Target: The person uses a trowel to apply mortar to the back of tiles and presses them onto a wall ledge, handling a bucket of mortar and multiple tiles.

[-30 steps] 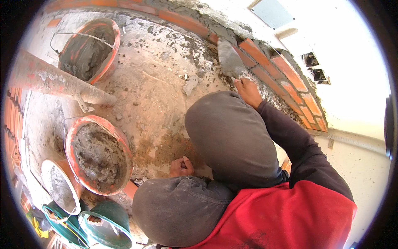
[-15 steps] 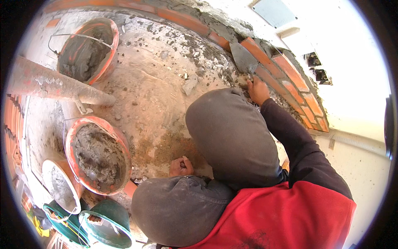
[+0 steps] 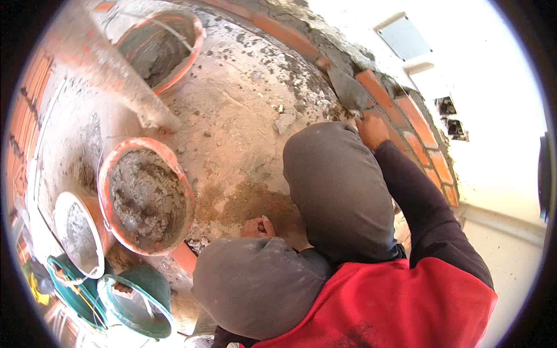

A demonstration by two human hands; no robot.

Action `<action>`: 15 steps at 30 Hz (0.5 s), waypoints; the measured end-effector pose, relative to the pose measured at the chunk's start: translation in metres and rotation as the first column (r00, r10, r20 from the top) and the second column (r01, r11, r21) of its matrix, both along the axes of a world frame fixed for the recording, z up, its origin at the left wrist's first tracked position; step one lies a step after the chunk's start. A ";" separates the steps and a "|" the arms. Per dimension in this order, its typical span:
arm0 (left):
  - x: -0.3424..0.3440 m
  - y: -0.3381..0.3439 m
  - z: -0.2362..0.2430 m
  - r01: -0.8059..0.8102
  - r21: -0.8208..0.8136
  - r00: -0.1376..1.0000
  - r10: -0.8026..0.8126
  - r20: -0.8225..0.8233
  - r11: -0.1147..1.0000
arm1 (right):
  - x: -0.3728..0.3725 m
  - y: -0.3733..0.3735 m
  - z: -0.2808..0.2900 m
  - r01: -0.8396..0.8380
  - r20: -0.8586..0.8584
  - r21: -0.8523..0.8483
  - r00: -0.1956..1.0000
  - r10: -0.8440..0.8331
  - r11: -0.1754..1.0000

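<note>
My right hand (image 3: 372,130) is closed round the handle of a trowel (image 3: 349,91), most of which is hidden by the fingers. The grey blade lies against the low brick wall (image 3: 416,119), beside a brick (image 3: 371,87) at the wall's upper course. Grey mortar (image 3: 342,62) runs along the wall's top and joints. Between my knees and the mortar buckets, my left hand (image 3: 258,227) hangs low over the floor with curled fingers, and I see nothing in it. My knee covers its wrist.
Two orange-rimmed buckets of mortar (image 3: 148,200) (image 3: 161,55) stand at the left, with a dirty post (image 3: 110,64) between them. Nearer are a white-rimmed bucket (image 3: 81,235) and green buckets (image 3: 142,307). Mortar crumbs litter the floor (image 3: 232,124). Open socket boxes (image 3: 449,116) sit in the white wall.
The whole view has swung, so the far bucket and the wall sit further right in the picture. My right hand still grips the trowel at the bricks. My left hand stays low and curled.
</note>
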State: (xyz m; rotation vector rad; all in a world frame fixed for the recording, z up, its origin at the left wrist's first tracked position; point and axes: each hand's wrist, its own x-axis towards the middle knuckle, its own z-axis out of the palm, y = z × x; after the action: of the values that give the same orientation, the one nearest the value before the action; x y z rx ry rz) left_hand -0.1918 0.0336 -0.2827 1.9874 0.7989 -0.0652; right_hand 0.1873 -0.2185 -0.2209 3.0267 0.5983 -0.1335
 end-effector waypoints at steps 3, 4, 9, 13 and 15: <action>-0.012 0.008 -0.010 -0.027 -0.005 0.998 0.027 0.058 1.000 | -0.016 0.047 0.054 -0.043 -0.062 0.014 0.997 0.044 0.999; -0.015 0.006 -0.014 -0.031 -0.027 0.996 0.033 0.085 0.999 | -0.015 0.059 0.079 -0.133 -0.011 0.085 0.991 0.134 0.987; -0.025 -0.003 -0.034 0.004 -0.091 0.971 0.018 0.237 0.996 | -0.032 0.147 0.202 -0.502 -0.064 0.375 0.825 0.562 0.780; -0.035 -0.001 -0.047 -0.065 -0.122 0.931 0.104 0.350 0.990 | -0.101 0.269 0.262 -0.811 -0.132 0.177 0.541 0.830 0.557; -0.034 -0.005 -0.052 -0.061 -0.144 0.929 0.109 0.353 0.988 | -0.131 0.314 0.260 -0.926 -0.118 0.014 0.373 0.920 0.377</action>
State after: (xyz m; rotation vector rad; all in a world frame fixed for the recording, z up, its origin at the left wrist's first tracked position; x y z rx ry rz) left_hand -0.2262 0.0287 -0.3350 1.7670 0.6223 0.2851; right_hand 0.0568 0.0957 0.0392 2.1168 2.1359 -0.2366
